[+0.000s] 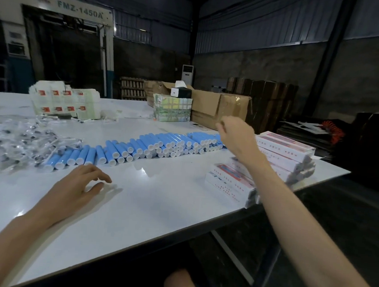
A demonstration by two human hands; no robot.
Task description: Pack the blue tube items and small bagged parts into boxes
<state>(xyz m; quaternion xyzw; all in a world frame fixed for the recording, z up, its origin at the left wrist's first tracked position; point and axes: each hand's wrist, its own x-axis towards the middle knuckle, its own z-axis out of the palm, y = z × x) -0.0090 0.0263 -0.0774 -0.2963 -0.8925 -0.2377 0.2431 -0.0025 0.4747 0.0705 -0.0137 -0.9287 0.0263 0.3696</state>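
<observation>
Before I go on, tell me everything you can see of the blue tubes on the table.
The blue tubes are many light-blue cylinders with white end caps facing the camera, lying on their sides on the white table in a long band. At the left they lie one layer deep, beside the clear bagged parts; toward the right they are stacked higher. The right hand hangs over the band's right end; contact cannot be told.

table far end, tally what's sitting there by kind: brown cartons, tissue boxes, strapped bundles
brown cartons: 2
tissue box: 1
strapped bundle: 1
total: 4
</observation>
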